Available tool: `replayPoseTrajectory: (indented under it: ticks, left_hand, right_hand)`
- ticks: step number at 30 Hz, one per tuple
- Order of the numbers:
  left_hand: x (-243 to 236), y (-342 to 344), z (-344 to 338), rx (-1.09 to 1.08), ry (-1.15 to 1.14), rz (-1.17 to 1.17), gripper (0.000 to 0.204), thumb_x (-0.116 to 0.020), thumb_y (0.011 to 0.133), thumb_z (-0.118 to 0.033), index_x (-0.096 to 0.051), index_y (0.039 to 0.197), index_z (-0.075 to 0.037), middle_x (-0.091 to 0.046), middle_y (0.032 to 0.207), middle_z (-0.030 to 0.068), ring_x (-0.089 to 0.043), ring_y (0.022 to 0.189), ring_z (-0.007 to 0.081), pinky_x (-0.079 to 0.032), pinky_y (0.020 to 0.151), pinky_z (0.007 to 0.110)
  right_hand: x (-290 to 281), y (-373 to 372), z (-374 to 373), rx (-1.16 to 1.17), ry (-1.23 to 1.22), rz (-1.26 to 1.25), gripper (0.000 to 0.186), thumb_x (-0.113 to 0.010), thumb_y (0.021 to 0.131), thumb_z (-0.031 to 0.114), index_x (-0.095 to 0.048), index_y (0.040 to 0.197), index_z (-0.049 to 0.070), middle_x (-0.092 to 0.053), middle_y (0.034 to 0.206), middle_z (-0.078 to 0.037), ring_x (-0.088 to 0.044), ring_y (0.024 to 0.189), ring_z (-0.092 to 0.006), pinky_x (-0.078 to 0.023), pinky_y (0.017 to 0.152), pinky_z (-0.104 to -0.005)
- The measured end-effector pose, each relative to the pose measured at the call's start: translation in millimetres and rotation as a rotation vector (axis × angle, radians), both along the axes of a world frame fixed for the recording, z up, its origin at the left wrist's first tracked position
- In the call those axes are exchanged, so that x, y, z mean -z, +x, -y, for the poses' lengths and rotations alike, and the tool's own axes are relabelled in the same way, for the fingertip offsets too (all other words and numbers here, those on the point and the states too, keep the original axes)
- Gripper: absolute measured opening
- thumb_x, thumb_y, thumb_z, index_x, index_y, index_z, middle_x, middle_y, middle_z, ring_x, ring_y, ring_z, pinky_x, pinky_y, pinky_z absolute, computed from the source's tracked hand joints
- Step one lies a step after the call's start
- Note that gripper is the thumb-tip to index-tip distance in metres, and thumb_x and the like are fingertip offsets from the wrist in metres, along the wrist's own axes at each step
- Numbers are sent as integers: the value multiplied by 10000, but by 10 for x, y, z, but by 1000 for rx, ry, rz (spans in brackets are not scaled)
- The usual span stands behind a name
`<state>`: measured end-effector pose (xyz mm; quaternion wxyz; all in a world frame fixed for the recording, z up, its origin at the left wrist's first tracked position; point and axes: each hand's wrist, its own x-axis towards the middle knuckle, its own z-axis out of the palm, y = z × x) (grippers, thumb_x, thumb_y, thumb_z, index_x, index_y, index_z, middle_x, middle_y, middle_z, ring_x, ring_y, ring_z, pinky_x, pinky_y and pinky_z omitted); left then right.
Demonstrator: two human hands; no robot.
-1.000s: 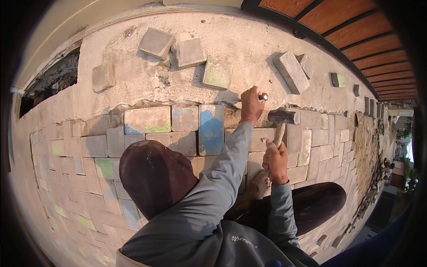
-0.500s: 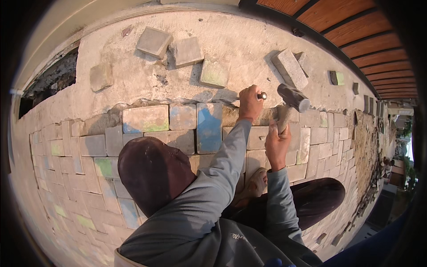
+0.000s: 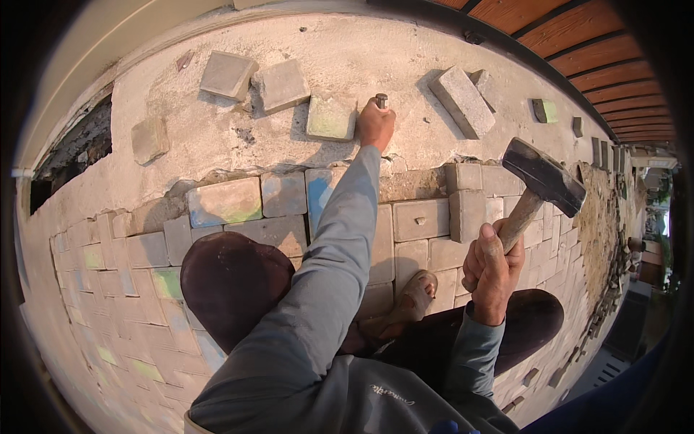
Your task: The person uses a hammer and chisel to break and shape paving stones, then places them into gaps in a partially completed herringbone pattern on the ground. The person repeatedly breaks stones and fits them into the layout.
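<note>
My left hand (image 3: pixel 377 124) is closed round a metal chisel (image 3: pixel 382 100), whose blunt dark end sticks out above the fist; its lower end is hidden. The hand is on the concrete beside a paver with a pale green patch (image 3: pixel 332 116). My right hand (image 3: pixel 494 264) grips the wooden handle of a hammer (image 3: pixel 543 177), raised over the paving with its dark steel head up. Between the two hands, a strip of bare bedding (image 3: pixel 412 185) runs along the broken concrete edge. A grey paver (image 3: pixel 467 215) stands on the paving at its right.
Loose pavers (image 3: pixel 228 75) lie on the concrete strip (image 3: pixel 289 43) at the far side, with a tilted long block (image 3: pixel 461 101) to the right. A broken hole (image 3: pixel 79 148) opens at far left. My sandalled foot (image 3: pixel 416 295) rests on the laid pavers. A slatted wooden gate (image 3: pixel 571 43) borders the far right.
My left hand has moved away from the paving edge and to the left, onto the concrete, with the chisel turned upward. My right hand and the hammer have swung right, away from the chisel.
</note>
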<state>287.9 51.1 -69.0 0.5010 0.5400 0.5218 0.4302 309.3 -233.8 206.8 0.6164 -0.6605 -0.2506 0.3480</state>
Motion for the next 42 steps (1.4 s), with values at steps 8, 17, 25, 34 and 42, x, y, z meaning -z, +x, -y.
replayPoseTrajectory:
  ticks: [8, 17, 25, 34, 42]
  left_hand:
    - [-261, 152, 1296, 119, -123, 5, 312, -748, 898, -269, -641, 997, 7, -692, 850, 159, -687, 800, 301, -519, 730, 398]
    - [-1047, 847, 1421, 413, 553, -53, 352, -784, 781, -66, -585, 1068, -107, -619, 977, 126, -598, 1014, 351, -396, 965, 471]
    - [-314, 811, 1226, 386, 513, -41, 359, -794, 749, -42, -585, 1031, -116, -604, 978, 103, -590, 1027, 326, -396, 956, 463]
    - [-315, 884, 1153, 243, 480, -9, 187, -689, 825, -43, -585, 972, -95, -627, 930, 109, -610, 961, 361, -430, 916, 479]
    - [-352, 928, 1187, 208, 460, 33, 115, -659, 856, -60, -566, 919, -77, -627, 894, 126, -607, 924, 377, -435, 892, 501]
  right_hand:
    - [362, 116, 188, 58, -93, -149, 191, -648, 1008, 154, -485, 931, 93, -390, 593, 62, -307, 424, -33, -236, 381, -238]
    - [100, 321, 322, 236, 69, 44, 178, -642, 1003, 167, -492, 980, 75, -348, 592, 61, -280, 420, -23, -226, 339, -225]
    - [-361, 375, 205, 183, 272, 194, 187, -599, 1039, 201, -491, 931, 93, -341, 593, 51, -266, 424, -30, -221, 338, -217]
    - [288, 488, -336, 343, 314, 540, 287, -582, 1056, 206, -441, 821, 119, -384, 587, 37, -358, 440, -60, -277, 374, -247]
    - [371, 580, 137, 140, -214, -58, 220, -694, 984, 203, -490, 936, 138, -364, 594, 88, -290, 432, -3, -223, 367, -208]
